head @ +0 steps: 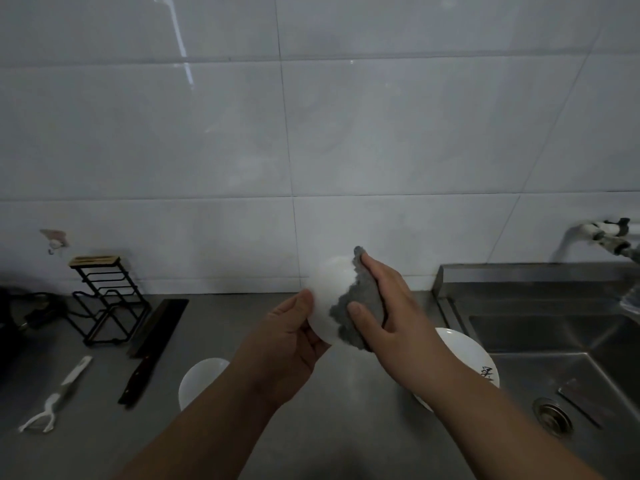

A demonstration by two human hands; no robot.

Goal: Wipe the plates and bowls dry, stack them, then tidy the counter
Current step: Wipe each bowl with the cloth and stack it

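Steel counter (346,417) carries a peeler (52,407) and a knife (152,348) at far left, not yet tidied. Next, a white bowl (199,379) sits alone, unstacked. In the centre the left grip (287,344) curls round the edge of a white dish (329,292) held above the counter, and the right grip (391,306) pinches a grey cloth (360,306) against its face. A plate (464,355) lies beside the sink (554,341). Wiping looks partway done; stacking and tidying remain.

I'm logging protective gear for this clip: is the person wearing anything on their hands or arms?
No. The left hand and right hand are bare: no gloves, rings or watch visible. Both forearms are bare too, no sleeve in frame.
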